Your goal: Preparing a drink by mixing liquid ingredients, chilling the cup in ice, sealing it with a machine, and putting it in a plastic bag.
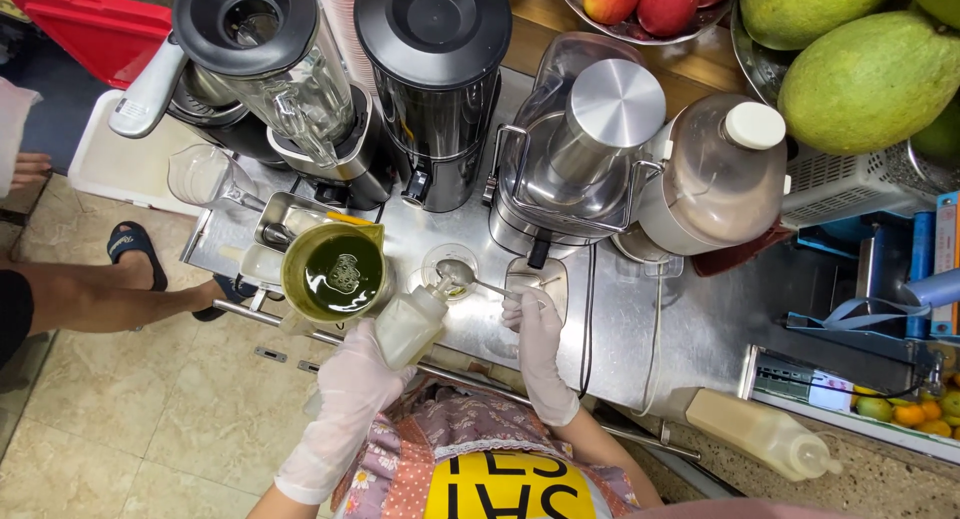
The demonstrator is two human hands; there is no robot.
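1. A person in thin translucent gloves stood at the front edge of a stainless steel worktop [640, 329], seen from directly above.
2. The left hand [365, 379] was wrapped around a soft plastic squeeze bottle [412, 324], fingers closed on its body.
3. The bottle's long axis ran diagonally away from the person, with its nozzle pointed up and to the right toward a small clear cup [452, 271]. The bottle was tilted over rather than upright.
4. The right hand [532, 329] pinched the handle end of a metal spoon [470, 279] between its fingertips.
5. The spoon lay nearly level, its handle running from the right hand leftward, and its bowl rested over the cup's mouth.
6. The cup sat near the front edge of the worktop, about midway along it, just in front of a black lidded canister [435, 79].
7. To the cup's left, touching the left hand's side of the bottle, stood a jug of dark green liquid [335, 274].
8. Blenders and a steel juicer [575, 159] lined the back edge.
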